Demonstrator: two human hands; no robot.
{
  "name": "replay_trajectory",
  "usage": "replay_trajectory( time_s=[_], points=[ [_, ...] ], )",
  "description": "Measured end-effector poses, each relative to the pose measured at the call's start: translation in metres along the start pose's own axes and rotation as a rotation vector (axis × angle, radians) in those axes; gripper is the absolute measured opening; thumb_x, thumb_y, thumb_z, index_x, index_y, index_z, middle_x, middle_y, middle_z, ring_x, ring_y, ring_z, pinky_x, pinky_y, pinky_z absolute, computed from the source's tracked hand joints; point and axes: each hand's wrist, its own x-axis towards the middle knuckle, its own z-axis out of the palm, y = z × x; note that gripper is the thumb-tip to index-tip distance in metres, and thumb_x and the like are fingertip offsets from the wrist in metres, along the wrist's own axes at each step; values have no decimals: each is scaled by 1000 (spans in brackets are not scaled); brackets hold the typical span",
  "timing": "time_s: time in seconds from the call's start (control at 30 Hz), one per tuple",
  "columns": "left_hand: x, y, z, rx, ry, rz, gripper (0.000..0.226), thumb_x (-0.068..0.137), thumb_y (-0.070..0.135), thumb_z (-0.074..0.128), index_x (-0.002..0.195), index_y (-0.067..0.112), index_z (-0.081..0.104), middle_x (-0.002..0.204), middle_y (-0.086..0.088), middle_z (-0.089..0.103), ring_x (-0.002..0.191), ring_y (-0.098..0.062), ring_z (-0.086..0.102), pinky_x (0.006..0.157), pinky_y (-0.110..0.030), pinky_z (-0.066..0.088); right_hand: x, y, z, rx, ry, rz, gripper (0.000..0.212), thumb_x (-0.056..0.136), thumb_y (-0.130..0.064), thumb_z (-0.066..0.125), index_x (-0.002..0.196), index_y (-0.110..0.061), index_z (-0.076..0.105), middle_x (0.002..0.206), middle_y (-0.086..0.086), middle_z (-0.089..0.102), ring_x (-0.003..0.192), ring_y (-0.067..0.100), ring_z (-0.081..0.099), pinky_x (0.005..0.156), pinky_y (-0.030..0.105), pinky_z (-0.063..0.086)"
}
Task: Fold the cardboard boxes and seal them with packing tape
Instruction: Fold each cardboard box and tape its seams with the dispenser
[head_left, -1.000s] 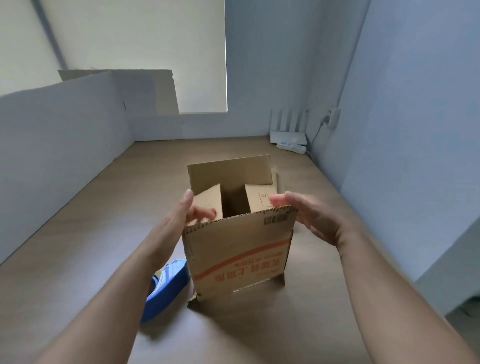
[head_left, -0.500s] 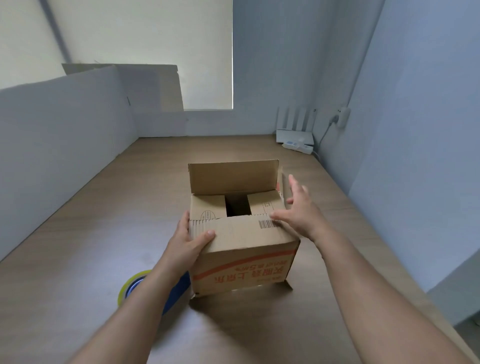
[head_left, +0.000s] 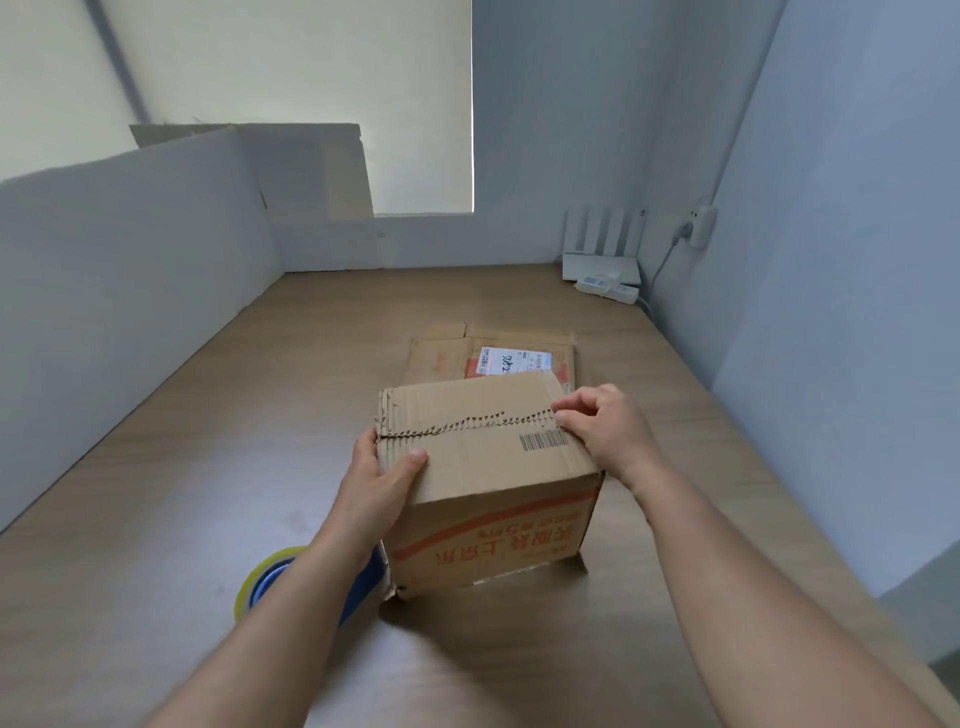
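at the top of the cardboard box (head_left: 483, 467), the fingers (head_left: 566, 410) of the right hand (head_left: 608, 431) are curled narrow, their tips pressing the right end of the ragged seam where the two top flaps meet, just above a printed barcode (head_left: 543, 441). the left hand (head_left: 379, 483) grips the box's upper left corner, thumb flat on the near flap and the other fingers wrapped down the left side. both flaps lie closed and no tape is visible on the seam. the box stands upright at the middle of the wooden tabletop (head_left: 182, 493), red print on its near face. a tape roll (head_left: 254, 582) on a blue holder lies just left of the box, partly hidden under the left forearm. a flattened carton (head_left: 447, 358) with a white label lies behind the box. a white router (head_left: 602, 254) and power strip (head_left: 608, 288) sit in the far right corner.
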Motion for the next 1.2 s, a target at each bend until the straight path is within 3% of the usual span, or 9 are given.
replay_trajectory(
  time_s=[0.1,0.3,0.43,0.53,0.7,0.87,1.0,1.07,1.2],
  points=[
    [7,2,3,8,61,-107,67,91,60,47,144,21,34,133,-4,51,111,-23,55,81,-36,49,-9,10,8,92,30,5,11,89,-22,63,96,-26,71,104,-5,60,89,6,58,69,17,45],
    [25,10,3,-33,9,-313,70,89,72,32,130,19,54,124,-11,61,109,-34,60,93,-52,50,-34,26,18,173,118,24,22,91,-28,61,110,-28,70,105,-10,70,97,7,63,86,28,52],
    [24,11,24,-40,-12,-349,70,90,69,32,130,16,53,126,-13,58,108,-36,60,82,-52,54,-34,38,3,121,197,23,21,88,-29,64,107,-30,72,100,-13,71,92,5,64,81,25,53],
    [25,3,40,72,-15,-277,62,94,64,30,134,22,51,133,-9,53,119,-33,52,96,-52,47,-32,52,-5,58,195,65,21,87,-26,65,106,-28,73,98,-9,72,88,6,63,73,16,45],
    [33,-23,43,276,-10,-195,63,98,57,23,138,15,48,142,-14,47,129,-33,44,107,-48,38,-35,70,17,-84,125,134,25,91,-30,60,115,-33,68,116,-10,68,105,13,62,82,22,45],
    [54,-26,41,407,4,-238,67,98,59,18,138,14,47,137,-17,49,120,-37,48,90,-45,49,-7,57,21,-210,39,186,28,92,-31,53,117,-36,66,122,-11,65,111,16,58,88,30,49],
    [62,-37,35,575,11,-225,67,99,56,17,135,9,51,136,-19,51,124,-35,47,101,-41,40,-13,64,34,-281,19,158,29,95,-32,48,119,-36,64,123,-11,63,109,16,57,81,28,48],
    [59,-40,36,597,34,-194,62,100,54,17,140,15,45,140,-14,49,128,-33,45,102,-40,35,-14,70,37,-281,46,129,28,96,-34,47,120,-38,62,120,-11,61,105,16,57,75,27,44],
    [56,-39,34,632,49,-15,52,102,46,23,151,42,6,146,-6,42,129,-31,43,96,-40,37,-6,76,37,-307,-47,102,41,99,-34,38,138,-46,40,127,-9,49,108,16,52,77,29,42]
  ],
)
